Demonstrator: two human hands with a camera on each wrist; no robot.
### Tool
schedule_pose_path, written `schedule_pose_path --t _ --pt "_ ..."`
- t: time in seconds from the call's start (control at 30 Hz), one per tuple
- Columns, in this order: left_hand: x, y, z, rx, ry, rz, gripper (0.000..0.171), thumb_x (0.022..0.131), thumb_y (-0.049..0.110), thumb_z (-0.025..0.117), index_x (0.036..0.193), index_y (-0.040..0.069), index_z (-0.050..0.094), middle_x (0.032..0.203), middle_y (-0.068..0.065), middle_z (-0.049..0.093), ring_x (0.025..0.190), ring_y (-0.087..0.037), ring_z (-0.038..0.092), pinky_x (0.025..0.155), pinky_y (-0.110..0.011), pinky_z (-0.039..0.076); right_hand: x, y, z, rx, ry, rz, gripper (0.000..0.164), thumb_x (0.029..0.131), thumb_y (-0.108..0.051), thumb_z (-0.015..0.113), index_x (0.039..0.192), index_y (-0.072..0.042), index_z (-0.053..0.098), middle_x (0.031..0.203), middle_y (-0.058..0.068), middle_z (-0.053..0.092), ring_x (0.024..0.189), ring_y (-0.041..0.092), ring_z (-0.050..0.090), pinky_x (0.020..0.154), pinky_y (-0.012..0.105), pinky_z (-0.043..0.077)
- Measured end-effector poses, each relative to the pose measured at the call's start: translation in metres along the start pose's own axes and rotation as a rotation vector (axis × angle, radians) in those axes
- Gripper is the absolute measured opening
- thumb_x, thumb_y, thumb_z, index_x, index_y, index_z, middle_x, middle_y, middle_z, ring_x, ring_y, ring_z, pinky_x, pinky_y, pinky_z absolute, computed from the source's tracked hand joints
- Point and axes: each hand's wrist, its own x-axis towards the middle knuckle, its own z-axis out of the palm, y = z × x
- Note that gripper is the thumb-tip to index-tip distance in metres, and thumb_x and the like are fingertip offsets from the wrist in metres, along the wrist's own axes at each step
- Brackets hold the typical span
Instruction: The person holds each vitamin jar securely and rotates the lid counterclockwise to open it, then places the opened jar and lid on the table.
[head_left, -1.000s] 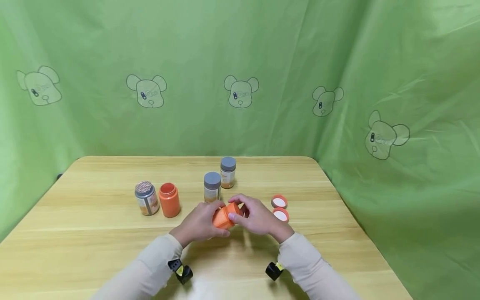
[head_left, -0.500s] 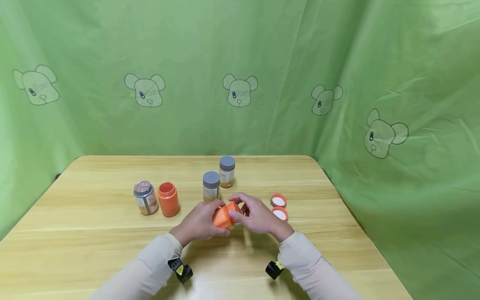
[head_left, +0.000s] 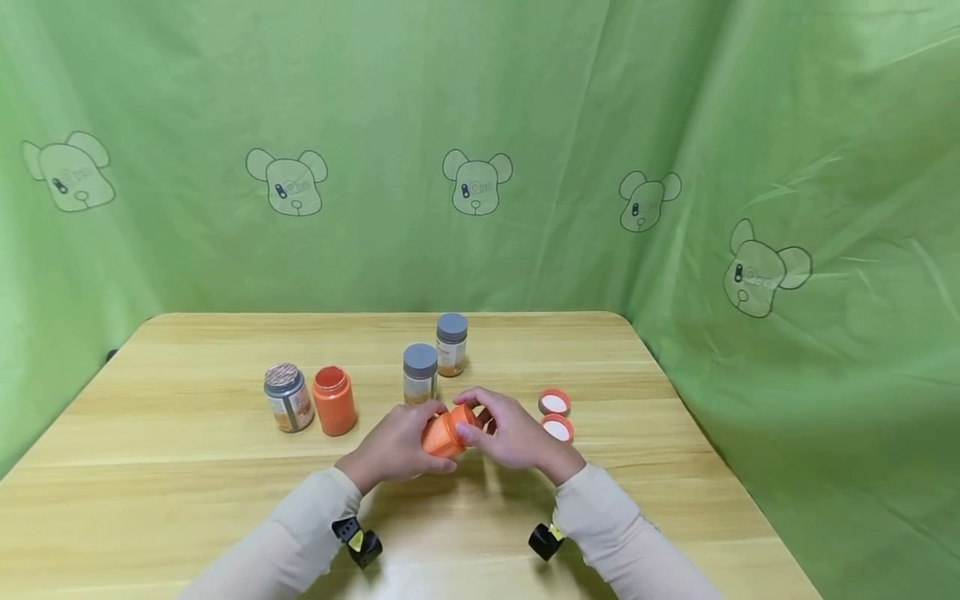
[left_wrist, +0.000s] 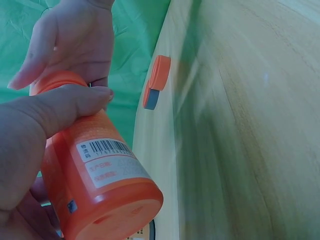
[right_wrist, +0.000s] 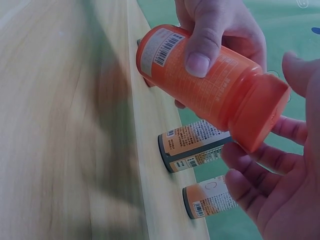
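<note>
My left hand point(head_left: 396, 447) grips the body of an orange plastic bottle point(left_wrist: 107, 165), which is tilted with its cap toward the right. Its thumb point(right_wrist: 204, 52) lies across the bottle's side near a barcode label. Round the bottle's ribless orange cap point(right_wrist: 260, 112), my right hand point(head_left: 510, 432) is loosely spread. In the right wrist view its fingertips point(right_wrist: 237, 155) are right at the cap's lower edge, while its thumb point(right_wrist: 300, 75) stands a little apart from the cap. Part of the bottle is hidden behind the fingers.
Two grey-lidded jars point(head_left: 420, 361) point(head_left: 452, 327) stand behind the hands. To the left are a lidless orange bottle point(head_left: 335, 408) and a jar with a foil-like top point(head_left: 288, 407). Two orange-rimmed lids point(head_left: 555, 403) point(head_left: 557, 428) lie white side up at right on the wooden table point(head_left: 187, 500).
Both hands stay about the bottle, with only slight shifts of the right fingers at the cap. The whole head view has drifted a little, so everything sits slightly further left.
</note>
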Motion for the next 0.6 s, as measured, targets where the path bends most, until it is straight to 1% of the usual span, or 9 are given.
schedule_pose_path --t 0.1,0.2,0.3,0.4,0.5,0.6 --pt "0.0004 0.0006 -0.0003 0.004 -0.005 -0.005 0.059 0.069 0.027 0.088 0.115 0.006 0.059 0.088 0.001 0.061 0.074 -0.013 0.055 0.065 -0.03 0.047 -0.0003 -0.0018 -0.0005 -0.004 0.005 0.022 0.04 0.096 -0.029 0.06 0.128 -0.006 0.054 0.095 0.0 0.059 0.077 0.013 0.059 0.068 0.03 0.051" --pt "0.0004 0.0014 -0.0008 0.003 -0.008 -0.014 0.059 0.069 0.027 0.088 0.116 0.006 0.058 0.089 0.001 0.061 0.074 -0.013 0.055 0.065 -0.03 0.047 0.0003 -0.003 -0.0008 0.0 0.002 0.027 0.041 0.095 -0.028 0.061 0.128 -0.005 0.054 0.095 0.0 0.06 0.079 0.013 0.059 0.069 0.03 0.051" --pt "0.0001 0.0014 -0.0006 0.005 -0.004 -0.015 0.058 0.068 0.027 0.088 0.115 0.007 0.059 0.088 0.001 0.061 0.074 -0.013 0.055 0.065 -0.03 0.047 0.0007 -0.0036 -0.0009 0.011 -0.007 0.016 0.041 0.094 -0.025 0.063 0.127 -0.003 0.053 0.096 0.001 0.06 0.082 0.015 0.06 0.071 0.03 0.051" --pt "-0.0004 0.0007 0.0 0.008 0.002 -0.002 0.057 0.068 0.026 0.089 0.113 0.007 0.059 0.086 0.002 0.061 0.072 -0.013 0.055 0.063 -0.03 0.046 0.0007 -0.0038 -0.0009 0.018 -0.016 -0.005 0.041 0.092 -0.023 0.063 0.127 -0.002 0.053 0.098 0.002 0.061 0.086 0.016 0.06 0.072 0.031 0.052" --pt "-0.0006 0.0003 0.0001 0.009 0.003 0.001 0.057 0.068 0.026 0.089 0.113 0.007 0.059 0.085 0.002 0.06 0.072 -0.012 0.055 0.062 -0.029 0.046 0.0008 -0.0036 -0.0012 0.021 -0.017 -0.021 0.041 0.092 -0.022 0.064 0.127 -0.003 0.053 0.1 0.001 0.061 0.088 0.017 0.06 0.073 0.031 0.052" --pt "-0.0004 0.0006 -0.0009 0.009 0.001 -0.006 0.058 0.068 0.027 0.088 0.114 0.007 0.059 0.086 0.002 0.061 0.072 -0.012 0.055 0.063 -0.029 0.046 0.0012 -0.0031 -0.0014 0.022 -0.012 -0.02 0.041 0.093 -0.024 0.062 0.127 -0.004 0.053 0.101 0.001 0.061 0.089 0.016 0.06 0.073 0.032 0.052"
